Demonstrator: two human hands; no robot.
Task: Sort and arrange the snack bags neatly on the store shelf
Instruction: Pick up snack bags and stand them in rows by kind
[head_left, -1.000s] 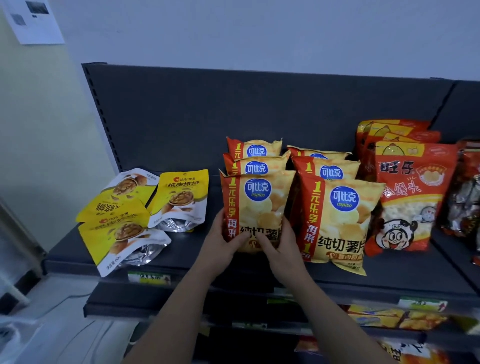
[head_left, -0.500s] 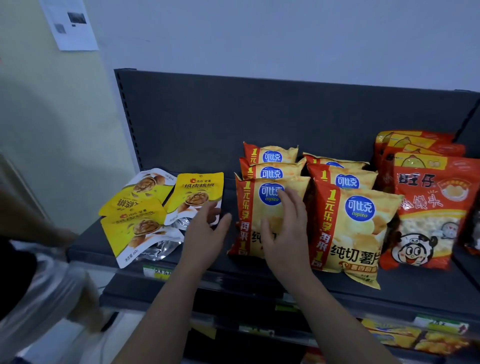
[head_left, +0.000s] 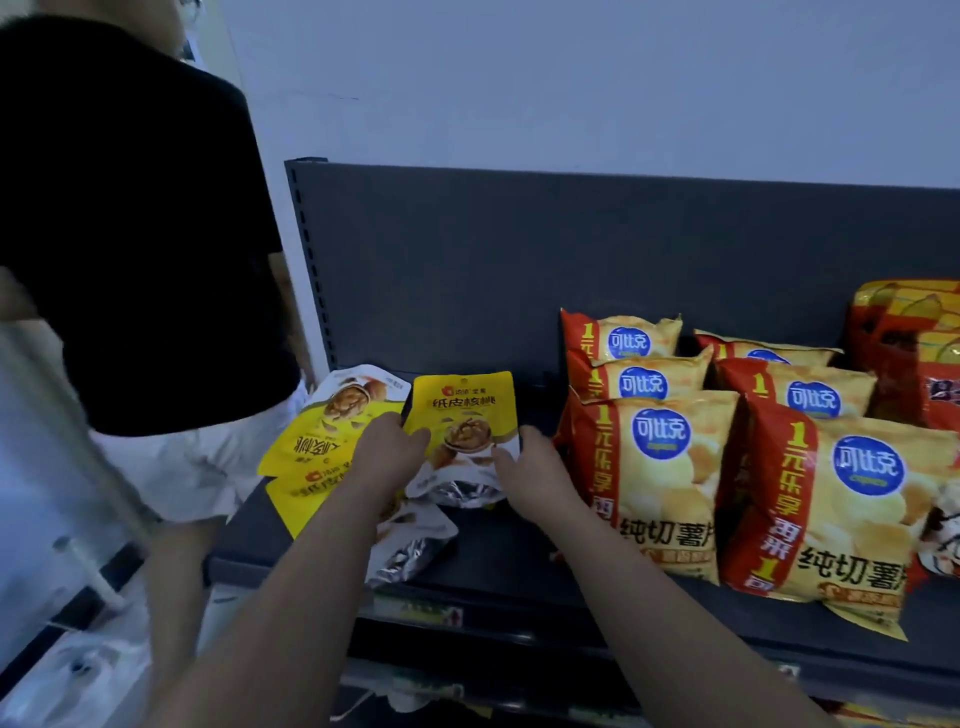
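Yellow walnut pouch (head_left: 460, 415) leans upright at the left end of the shelf (head_left: 519, 551), long axis vertical, directly between my hands: left hand (head_left: 387, 460) pinches its left edge, right hand (head_left: 532, 470) its right. Other yellow pouches (head_left: 317, 447) lie flat, nearer my left.

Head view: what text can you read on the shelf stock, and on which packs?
"纸皮核桃": yellow pouch.
"可比克": chip bags, in the blue circle.
"1元乐享": same bags, red strip.
"纯切薯片": same bags, lower front.
Red bags and shelf-edge label: too blurred to read.
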